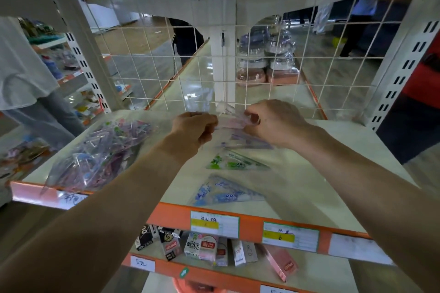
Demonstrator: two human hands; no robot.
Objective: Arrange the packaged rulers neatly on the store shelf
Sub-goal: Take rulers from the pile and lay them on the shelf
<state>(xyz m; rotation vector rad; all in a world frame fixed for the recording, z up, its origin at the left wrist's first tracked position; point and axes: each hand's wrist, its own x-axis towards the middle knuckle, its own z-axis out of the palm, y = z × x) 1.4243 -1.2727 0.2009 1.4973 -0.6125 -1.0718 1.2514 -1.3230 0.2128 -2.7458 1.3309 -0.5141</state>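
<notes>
Both my hands hold one pink packaged ruler [232,119] above the back of the white shelf [309,173]. My left hand [194,129] pinches its left end and my right hand [273,121] grips its right end. Below it lies a purple packaged ruler [247,143], then a green one [234,162], then a blue one [223,191] near the front edge. They lie in a row from back to front. A clear bag [100,150] full of several more packaged rulers sits on the left of the shelf.
A white wire grid [262,66] backs the shelf. An orange front rail [250,223] carries price labels. The lower shelf holds several small boxes [209,247]. Wrapped containers [269,62] stand behind the grid. A person in a white top [21,74] stands at the left.
</notes>
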